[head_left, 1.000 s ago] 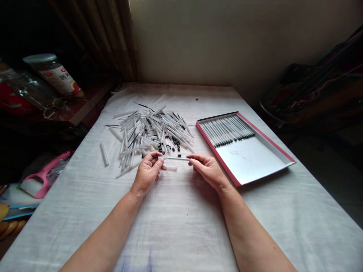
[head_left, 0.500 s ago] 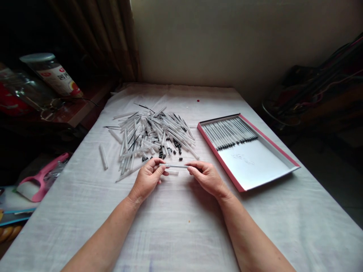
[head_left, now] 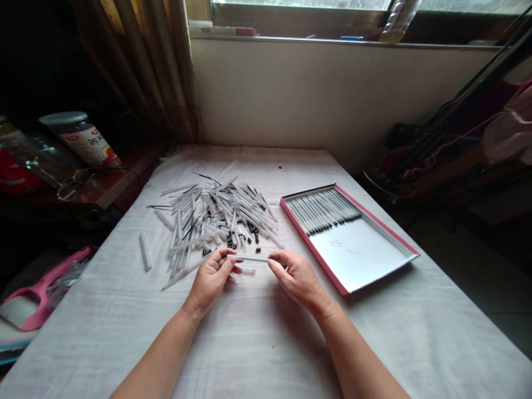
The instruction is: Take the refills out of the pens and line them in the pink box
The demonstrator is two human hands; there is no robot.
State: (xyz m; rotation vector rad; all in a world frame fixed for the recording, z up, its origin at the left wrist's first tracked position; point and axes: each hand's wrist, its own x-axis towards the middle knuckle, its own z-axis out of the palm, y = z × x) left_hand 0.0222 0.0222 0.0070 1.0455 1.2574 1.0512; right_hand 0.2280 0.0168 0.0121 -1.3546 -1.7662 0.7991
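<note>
My left hand [head_left: 211, 277] and my right hand [head_left: 293, 274] hold one thin clear pen tube [head_left: 249, 258] between them, each pinching an end, just above the white cloth. Right behind the hands lies a heap of clear tubes, thin refills and small black caps [head_left: 216, 213]. A short clear piece [head_left: 248, 270] lies on the cloth under the held tube. To the right sits a shallow pink-rimmed tray [head_left: 374, 260] with a row of finished pens [head_left: 324, 208] at its far end.
The table is covered with a white cloth [head_left: 257, 343]. A lone tube [head_left: 144, 251] lies left of the heap. A lidded jar [head_left: 83, 138] stands on a side shelf at left, a pink plastic object [head_left: 45, 282] below it. Dark clutter fills the right side.
The hands keep the same tube between them and have drawn slightly closer together. The camera has tilted up, bringing the window sill into view.
</note>
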